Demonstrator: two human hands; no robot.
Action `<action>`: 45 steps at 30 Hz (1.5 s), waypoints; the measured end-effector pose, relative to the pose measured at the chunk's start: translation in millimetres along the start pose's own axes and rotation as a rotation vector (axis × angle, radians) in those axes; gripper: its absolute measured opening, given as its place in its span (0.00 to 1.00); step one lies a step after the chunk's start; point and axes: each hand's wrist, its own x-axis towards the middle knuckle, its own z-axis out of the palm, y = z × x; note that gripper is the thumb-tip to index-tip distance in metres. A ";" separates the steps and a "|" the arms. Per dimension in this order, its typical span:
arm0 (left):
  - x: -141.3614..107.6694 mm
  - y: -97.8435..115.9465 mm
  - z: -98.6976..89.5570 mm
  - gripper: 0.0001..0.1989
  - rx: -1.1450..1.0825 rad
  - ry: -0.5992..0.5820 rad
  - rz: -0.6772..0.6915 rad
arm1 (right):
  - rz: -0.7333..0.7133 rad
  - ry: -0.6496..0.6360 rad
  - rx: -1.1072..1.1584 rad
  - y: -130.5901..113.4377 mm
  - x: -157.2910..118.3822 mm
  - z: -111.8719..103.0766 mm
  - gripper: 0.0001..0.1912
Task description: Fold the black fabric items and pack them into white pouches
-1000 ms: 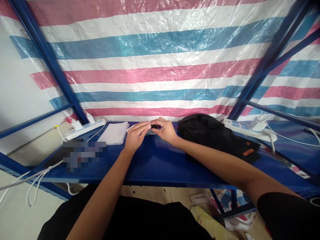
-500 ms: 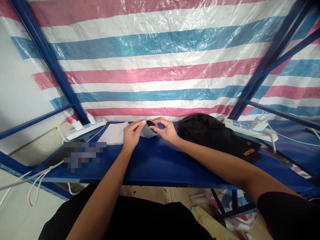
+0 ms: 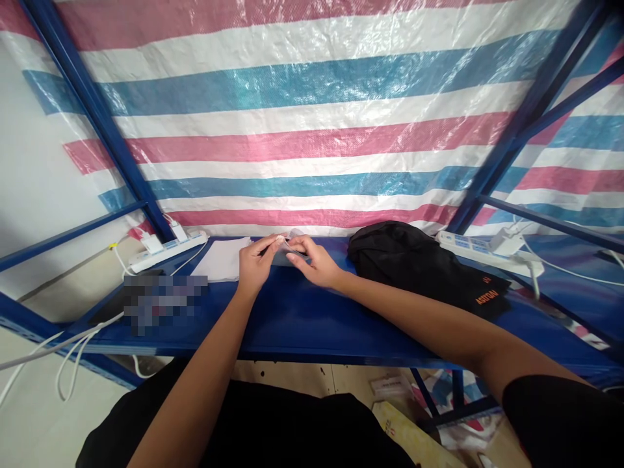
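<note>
A small grey pouch-like item (image 3: 289, 258) is held between both hands above the blue shelf (image 3: 312, 318), near its back edge. My left hand (image 3: 257, 261) pinches the item's left upper corner, where a small whitish bit shows at the fingertips. On the other side my right hand (image 3: 316, 261) has its fingers on the top edge, with the thumb bent below them. The inside of the item is hidden from view. Just left of my left hand lies a stack of white sheets (image 3: 219, 260).
Black cloth with orange lettering (image 3: 414, 260) lies on the right. Power strips with plugs stand at the left (image 3: 168, 252) and right (image 3: 487, 252). White cables (image 3: 78, 344) hang at the left edge. Blue posts and a striped sheet (image 3: 302, 149) rise behind.
The item's dark opening has narrowed out of sight, and a pale flap now shows at its top. My right hand's fingers have shifted along the edge, with the thumb drawn slightly left.
</note>
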 end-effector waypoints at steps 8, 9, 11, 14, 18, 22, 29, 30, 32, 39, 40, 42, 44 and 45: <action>5.1 -10.7 -2.1 0.13 0.165 -0.003 0.114 | -0.173 -0.019 -0.341 29.5 4.9 -0.4 0.20; 7.1 -14.6 -5.5 0.14 0.211 0.020 0.117 | -0.170 -0.004 -0.391 34.8 4.6 -3.3 0.18; 10.6 -23.4 -13.3 0.14 0.308 0.053 0.113 | -0.151 0.006 -0.457 42.2 3.4 -9.4 0.15; 13.2 -34.3 -21.9 0.10 0.408 0.018 0.137 | -0.161 0.059 -0.458 42.2 2.1 -15.1 0.17; 11.8 -40.5 -20.5 0.08 0.463 -0.112 0.320 | -0.289 0.109 -0.366 30.0 5.2 -12.2 0.20; 8.7 -41.8 -12.6 0.08 0.499 -0.199 0.440 | -0.355 0.069 -0.337 27.0 9.8 -6.5 0.12; 6.0 -34.1 -11.8 0.10 0.498 -0.182 0.369 | -0.293 0.033 -0.407 30.7 16.2 -21.6 0.09; 5.9 -33.0 -12.7 0.09 0.483 -0.160 0.330 | -0.286 0.039 -0.417 31.4 17.9 -25.4 0.10; 6.2 -32.0 -14.3 0.09 0.451 -0.110 0.236 | -0.267 0.055 -0.439 33.8 21.4 -32.7 0.10; 11.8 -39.7 -18.1 0.10 0.435 0.067 0.071 | -0.103 0.014 -0.501 42.8 30.0 -46.2 0.07; 12.6 -41.1 -18.5 0.11 0.433 0.078 0.057 | -0.082 0.005 -0.512 43.0 30.9 -47.0 0.07; 13.8 -43.1 -19.5 0.11 0.436 0.099 0.033 | -0.056 -0.018 -0.542 43.0 32.5 -49.0 0.07; 14.9 -44.3 -20.7 0.11 0.457 0.126 0.018 | -0.038 -0.036 -0.578 43.5 33.8 -51.9 0.07; 15.6 -44.6 -21.6 0.10 0.467 0.143 0.011 | -0.026 -0.043 -0.594 44.3 34.3 -53.8 0.07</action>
